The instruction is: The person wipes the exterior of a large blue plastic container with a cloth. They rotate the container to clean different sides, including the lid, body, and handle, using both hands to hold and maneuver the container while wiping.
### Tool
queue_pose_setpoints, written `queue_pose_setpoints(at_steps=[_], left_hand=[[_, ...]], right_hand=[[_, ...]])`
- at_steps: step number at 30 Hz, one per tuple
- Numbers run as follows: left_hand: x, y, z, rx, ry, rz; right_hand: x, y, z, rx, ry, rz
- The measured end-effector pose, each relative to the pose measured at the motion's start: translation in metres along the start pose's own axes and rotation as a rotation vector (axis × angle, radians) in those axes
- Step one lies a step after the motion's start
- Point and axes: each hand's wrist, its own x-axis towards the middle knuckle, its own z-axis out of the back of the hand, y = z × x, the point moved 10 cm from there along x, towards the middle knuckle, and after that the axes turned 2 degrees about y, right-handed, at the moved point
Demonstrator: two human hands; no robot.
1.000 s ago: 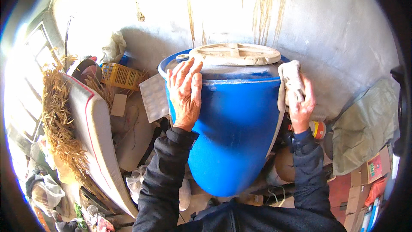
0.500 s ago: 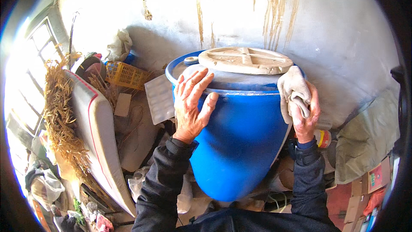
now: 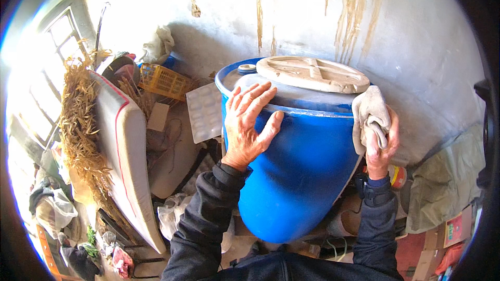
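A large blue plastic barrel [image 3: 299, 177] stands upright in front of me. On its dusty top lies a round beige lid [image 3: 297, 77] with a cross-shaped ridge, and a small cap [image 3: 247, 68] sits left of it. My left hand [image 3: 251, 125] rests on the barrel's near left rim, fingers spread and empty. At the right side of the rim, my right hand [image 3: 384, 148] grips a bunched greyish-beige cloth [image 3: 373, 117] against the barrel. Part of the right fingers is hidden by the cloth.
A pale padded board [image 3: 125, 140] and dried plant stalks [image 3: 80, 119] lean at the left. Behind them are a yellow crate [image 3: 165, 81] and a grey moulded tray [image 3: 204, 113]. A greenish sheet [image 3: 442, 177] hangs at the right, above cardboard boxes [image 3: 435, 242]. The stained wall [image 3: 219, 26] closes the back.
The whole view has shifted, so the barrel and both hands appear slightly further right. Against the barrel, the hands and the cloth stay in nearly the same places.
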Motion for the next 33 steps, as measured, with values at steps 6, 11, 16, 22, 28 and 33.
queue_pose_setpoints(at_steps=[6, 11, 16, 22, 28, 33], left_hand=[[-0.002, 0.001, -0.003, 0.018, -0.004, -0.015], [0.000, 0.002, -0.005, 0.014, 0.007, -0.038], [-0.001, 0.003, -0.008, 0.021, -0.008, -0.016], [0.001, 0.000, -0.011, -0.020, -0.011, -0.005], [0.002, -0.001, -0.012, 0.027, 0.005, -0.028], [0.000, 0.003, -0.015, 0.050, 0.010, -0.037]], right_hand=[[-0.030, 0.025, -0.021, -0.402, -0.014, 0.172], [-0.079, 0.019, -0.018, -0.418, -0.150, 0.223], [-0.100, -0.039, 0.028, -0.254, -0.218, -0.108], [-0.053, -0.157, 0.068, -0.029, -0.207, -0.395], [-0.068, -0.219, 0.073, 0.126, -0.265, -0.427], [-0.155, -0.152, 0.074, -0.299, -0.176, -0.324]])
